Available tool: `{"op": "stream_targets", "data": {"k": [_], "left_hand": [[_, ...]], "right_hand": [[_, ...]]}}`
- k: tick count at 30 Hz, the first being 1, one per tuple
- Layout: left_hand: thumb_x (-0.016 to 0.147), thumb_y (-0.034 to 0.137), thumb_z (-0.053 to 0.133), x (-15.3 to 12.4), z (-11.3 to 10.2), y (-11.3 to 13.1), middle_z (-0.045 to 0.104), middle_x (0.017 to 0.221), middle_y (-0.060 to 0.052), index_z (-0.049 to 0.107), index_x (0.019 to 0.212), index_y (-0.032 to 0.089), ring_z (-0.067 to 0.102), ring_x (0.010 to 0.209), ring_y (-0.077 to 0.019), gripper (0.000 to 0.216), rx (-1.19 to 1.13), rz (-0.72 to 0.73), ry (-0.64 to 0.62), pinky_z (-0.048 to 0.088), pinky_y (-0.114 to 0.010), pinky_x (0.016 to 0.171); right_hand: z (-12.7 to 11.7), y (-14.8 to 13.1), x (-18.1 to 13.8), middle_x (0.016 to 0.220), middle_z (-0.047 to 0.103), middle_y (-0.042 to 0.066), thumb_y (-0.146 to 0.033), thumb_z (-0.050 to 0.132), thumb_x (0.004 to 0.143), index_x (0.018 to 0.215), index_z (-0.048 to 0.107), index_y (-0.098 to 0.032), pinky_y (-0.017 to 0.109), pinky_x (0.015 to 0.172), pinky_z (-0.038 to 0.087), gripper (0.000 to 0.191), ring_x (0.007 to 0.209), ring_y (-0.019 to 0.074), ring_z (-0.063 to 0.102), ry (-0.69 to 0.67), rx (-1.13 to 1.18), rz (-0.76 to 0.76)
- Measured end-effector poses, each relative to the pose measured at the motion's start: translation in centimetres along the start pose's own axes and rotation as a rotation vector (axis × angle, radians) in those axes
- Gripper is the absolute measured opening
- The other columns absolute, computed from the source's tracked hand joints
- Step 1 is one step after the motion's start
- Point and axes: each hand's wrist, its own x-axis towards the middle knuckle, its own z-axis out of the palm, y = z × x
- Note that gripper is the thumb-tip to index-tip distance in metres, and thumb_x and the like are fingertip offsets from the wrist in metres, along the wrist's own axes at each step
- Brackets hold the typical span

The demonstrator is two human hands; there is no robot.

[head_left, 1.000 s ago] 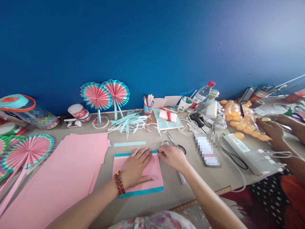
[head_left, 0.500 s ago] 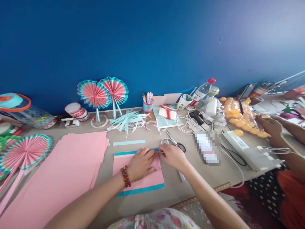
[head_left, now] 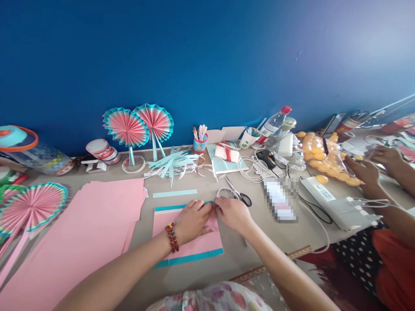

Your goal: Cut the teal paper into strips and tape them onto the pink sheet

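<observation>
A pink sheet of paper [head_left: 168, 229] with blue bands along its top and bottom edges lies on the table under my hands. My left hand [head_left: 194, 222] presses on its upper right part, thumb out to the side and fingertips at the top blue band. My right hand [head_left: 231, 211] is closed in a pinch at the sheet's top right corner, touching my left fingertips. What the pinch holds is hidden. Just behind my right hand lie a tape roll [head_left: 221, 191] and scissors [head_left: 241, 195]. A pale blue paper strip [head_left: 175, 193] lies beyond the sheet.
Pink sheets [head_left: 87, 224] are stacked at left, beside a folded paper fan [head_left: 35, 203]. Two more fans [head_left: 126, 127] stand by the wall near cut paper strips [head_left: 171, 162]. At right are a phone [head_left: 280, 199], a power strip [head_left: 324, 198] and another person's hands [head_left: 366, 172].
My hands stay at the sheet's top right corner, the right one shifting only slightly. The other person's farther hand has come into fuller view at the right. The whole view has shifted a little.
</observation>
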Motion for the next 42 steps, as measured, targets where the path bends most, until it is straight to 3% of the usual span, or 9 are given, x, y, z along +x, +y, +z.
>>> {"op": "stream_targets", "data": {"k": [13, 18, 22, 25, 30, 36, 42], "left_hand": [[0.092, 0.06, 0.056, 0.4, 0.3, 2.1, 0.058, 0.127, -0.011, 0.063, 0.126, 0.018, 0.049, 0.11, -0.0288, 0.054, 0.039, -0.098, -0.022, 0.038, -0.042, 0.092], [0.091, 0.064, 0.054, -0.2, 0.5, 2.0, 0.057, 0.131, -0.011, 0.059, 0.133, 0.015, 0.048, 0.11, -0.0292, 0.065, 0.058, -0.102, 0.0, 0.038, -0.043, 0.09], [0.093, 0.065, 0.049, -0.6, -0.1, 1.4, 0.059, 0.13, -0.012, 0.051, 0.141, 0.015, 0.05, 0.11, -0.0285, 0.069, 0.003, -0.092, 0.038, 0.039, -0.042, 0.091], [0.096, 0.055, 0.052, -1.0, -1.0, 1.1, 0.06, 0.13, -0.01, 0.043, 0.147, 0.019, 0.051, 0.113, -0.0281, 0.063, -0.115, -0.113, 0.03, 0.04, -0.043, 0.095], [0.101, 0.039, 0.047, -3.9, -2.5, 0.6, 0.052, 0.145, -0.005, 0.044, 0.145, 0.024, 0.046, 0.13, -0.0235, 0.046, -0.268, -0.15, 0.098, 0.04, -0.04, 0.11], [0.101, 0.04, 0.047, -9.2, -3.3, -0.1, 0.052, 0.146, -0.004, 0.056, 0.136, 0.029, 0.05, 0.132, -0.0236, 0.038, -0.237, -0.315, 0.221, 0.048, -0.04, 0.108], [0.101, 0.036, 0.046, -12.2, -4.1, 0.0, 0.055, 0.143, -0.003, 0.061, 0.133, 0.03, 0.051, 0.132, -0.0229, 0.035, -0.227, -0.382, 0.239, 0.052, -0.037, 0.105]], "right_hand": [[1.0, -0.6, -1.7, 0.092, 0.069, 0.006, -0.018, 0.042, 0.096, 0.094, 0.064, -0.02, 0.028, 0.071, 0.034, 0.022, 0.083, 0.0177, 0.062, 0.121, 0.052, -0.025], [0.7, 1.5, -3.1, 0.089, 0.069, 0.007, -0.021, 0.037, 0.099, 0.09, 0.064, -0.019, 0.028, 0.071, 0.037, 0.029, 0.081, 0.0184, 0.062, 0.251, 0.083, 0.003], [-0.7, 4.7, -4.6, 0.101, 0.07, 0.009, -0.026, 0.033, 0.102, 0.11, 0.064, -0.019, 0.029, 0.079, 0.044, 0.033, 0.09, 0.0201, 0.065, 0.436, 0.211, -0.029], [-1.1, 6.1, -4.9, 0.105, 0.071, 0.009, -0.022, 0.032, 0.101, 0.13, 0.057, -0.019, 0.031, 0.08, 0.049, 0.039, 0.091, 0.0208, 0.066, 0.515, 0.219, -0.086], [0.0, 7.0, -3.9, 0.098, 0.072, 0.009, -0.023, 0.035, 0.101, 0.134, 0.054, -0.018, 0.034, 0.077, 0.052, 0.038, 0.086, 0.0224, 0.068, 0.647, 0.215, -0.11], [0.8, 8.5, -2.2, 0.096, 0.072, 0.01, -0.026, 0.035, 0.101, 0.139, 0.045, -0.017, 0.034, 0.073, 0.053, 0.04, 0.083, 0.0237, 0.069, 0.74, 0.236, -0.085], [1.3, 9.3, 0.0, 0.082, 0.071, 0.005, -0.025, 0.034, 0.1, 0.158, 0.009, -0.014, 0.037, 0.072, 0.053, 0.064, 0.074, 0.0244, 0.066, 0.656, 0.205, -0.103]]}}
